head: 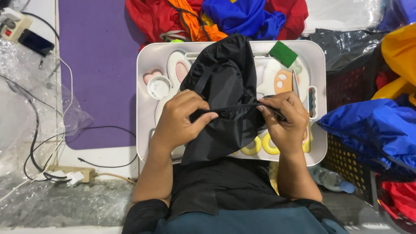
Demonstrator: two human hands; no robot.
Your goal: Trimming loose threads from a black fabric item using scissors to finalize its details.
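Note:
A black fabric bag point(225, 82) lies over a small white lap table point(145, 65) with a cartoon print. My left hand point(180, 119) pinches the bag's gathered hem on its left side. On the right, my right hand point(284, 119) grips the same hem, and the edge is stretched taut between the two hands. The lower part of the bag hangs toward my lap. A black strap runs down the upper part of the bag.
Red, orange and blue fabric bags point(216, 17) are piled behind the table. A black basket point(351, 160) at right holds blue, yellow and red bags. A green sponge point(283, 53), a purple mat point(97, 65), cables, a power strip point(69, 175) and a plastic bottle point(331, 180) lie around.

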